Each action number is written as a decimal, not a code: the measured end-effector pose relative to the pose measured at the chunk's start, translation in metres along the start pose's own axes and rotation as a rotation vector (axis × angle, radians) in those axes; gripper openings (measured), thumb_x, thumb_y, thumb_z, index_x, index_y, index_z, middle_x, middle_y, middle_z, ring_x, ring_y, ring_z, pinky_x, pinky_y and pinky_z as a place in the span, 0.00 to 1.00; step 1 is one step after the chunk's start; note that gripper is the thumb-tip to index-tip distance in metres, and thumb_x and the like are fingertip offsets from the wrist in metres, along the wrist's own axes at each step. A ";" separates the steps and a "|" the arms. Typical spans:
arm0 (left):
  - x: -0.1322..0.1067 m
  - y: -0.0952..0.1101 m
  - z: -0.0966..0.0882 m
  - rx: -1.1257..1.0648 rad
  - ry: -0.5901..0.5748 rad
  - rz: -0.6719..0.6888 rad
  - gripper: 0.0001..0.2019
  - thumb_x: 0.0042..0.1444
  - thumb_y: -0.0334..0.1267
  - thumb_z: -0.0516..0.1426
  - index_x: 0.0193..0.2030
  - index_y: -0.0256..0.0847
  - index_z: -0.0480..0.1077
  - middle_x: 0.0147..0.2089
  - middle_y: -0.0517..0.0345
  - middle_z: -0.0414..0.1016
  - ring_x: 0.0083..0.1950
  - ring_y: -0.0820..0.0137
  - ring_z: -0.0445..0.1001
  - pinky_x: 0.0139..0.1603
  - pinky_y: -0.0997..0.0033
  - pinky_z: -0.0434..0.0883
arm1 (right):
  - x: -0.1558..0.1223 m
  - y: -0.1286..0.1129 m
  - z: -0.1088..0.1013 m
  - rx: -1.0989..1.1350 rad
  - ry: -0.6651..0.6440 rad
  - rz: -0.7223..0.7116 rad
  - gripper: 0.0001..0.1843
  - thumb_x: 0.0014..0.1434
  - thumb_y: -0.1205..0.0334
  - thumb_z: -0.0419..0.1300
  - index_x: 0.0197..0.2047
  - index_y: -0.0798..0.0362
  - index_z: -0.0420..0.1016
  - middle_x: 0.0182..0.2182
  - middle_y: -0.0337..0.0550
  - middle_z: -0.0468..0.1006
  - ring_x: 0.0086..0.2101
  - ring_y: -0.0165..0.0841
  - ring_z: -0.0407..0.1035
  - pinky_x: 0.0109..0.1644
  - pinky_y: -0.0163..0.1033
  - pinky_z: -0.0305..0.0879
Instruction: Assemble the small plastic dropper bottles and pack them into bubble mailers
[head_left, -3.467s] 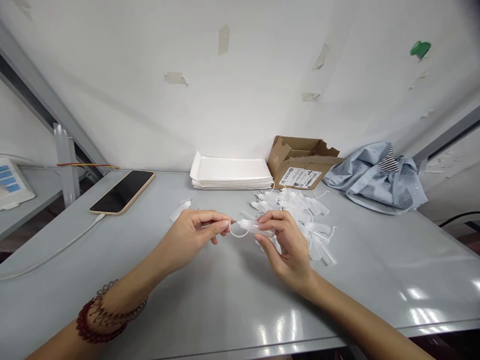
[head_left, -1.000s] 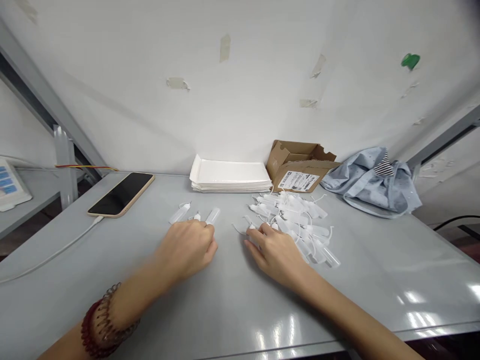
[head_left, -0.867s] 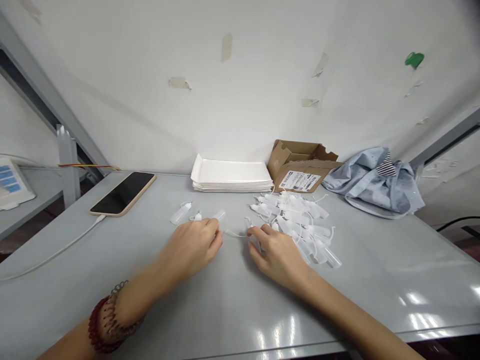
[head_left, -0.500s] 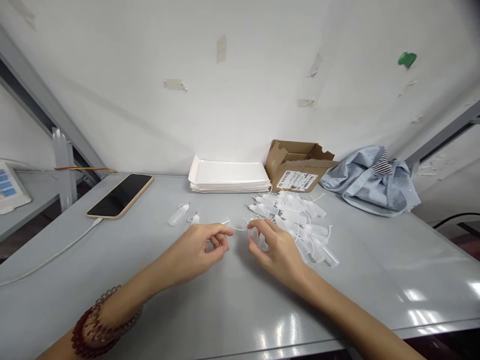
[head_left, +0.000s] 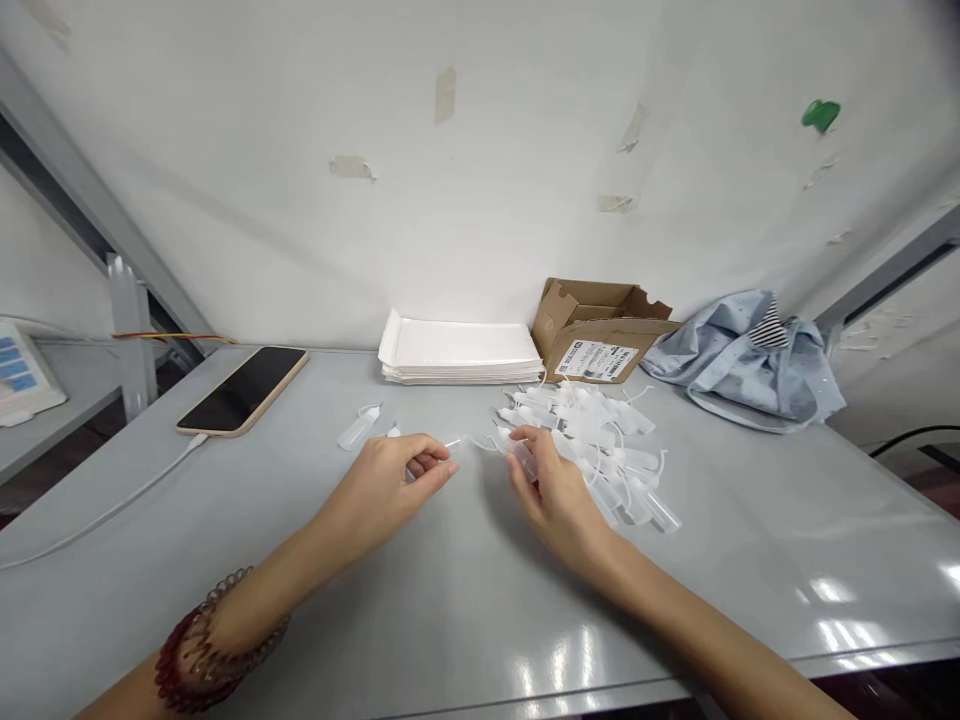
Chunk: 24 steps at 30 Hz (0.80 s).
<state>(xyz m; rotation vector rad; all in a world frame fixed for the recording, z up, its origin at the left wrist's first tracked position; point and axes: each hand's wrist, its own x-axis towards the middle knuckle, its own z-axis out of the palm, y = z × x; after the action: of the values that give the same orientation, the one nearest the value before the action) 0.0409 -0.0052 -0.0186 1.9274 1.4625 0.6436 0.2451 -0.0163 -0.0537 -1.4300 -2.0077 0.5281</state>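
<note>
My left hand [head_left: 390, 485] and my right hand [head_left: 551, 490] hover just above the grey table [head_left: 450, 600], a little apart. The right hand's fingers pinch a small clear plastic tube [head_left: 521, 458]. A thin white strap [head_left: 472, 443] runs from the tube toward my left hand, whose fingertips pinch its end. A pile of the same clear tubes with straps [head_left: 600, 440] lies right of my right hand. Two more tubes [head_left: 358, 428] lie apart, just beyond my left hand.
A phone [head_left: 241, 389] on a white cable lies at the far left. A stack of white trays [head_left: 457, 355], an open cardboard box [head_left: 600, 335] and a bundled blue cloth [head_left: 750, 360] line the wall. The table's front edge runs just below my forearms.
3.5 s ago both hands held a looped tube. It was set down at the left, the right hand took another from the pile, and both hands lifted it.
</note>
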 end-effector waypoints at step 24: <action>-0.005 0.005 -0.001 -0.191 0.094 0.050 0.10 0.60 0.44 0.52 0.37 0.44 0.71 0.31 0.62 0.73 0.34 0.71 0.72 0.33 0.74 0.69 | -0.001 0.001 0.000 -0.039 0.085 -0.433 0.18 0.64 0.71 0.46 0.56 0.52 0.55 0.41 0.51 0.72 0.38 0.36 0.70 0.38 0.40 0.69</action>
<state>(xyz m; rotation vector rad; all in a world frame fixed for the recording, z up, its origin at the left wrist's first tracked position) 0.0423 -0.0111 -0.0144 1.8110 1.3592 0.8744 0.2461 -0.0171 -0.0548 -0.9746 -2.1808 0.2363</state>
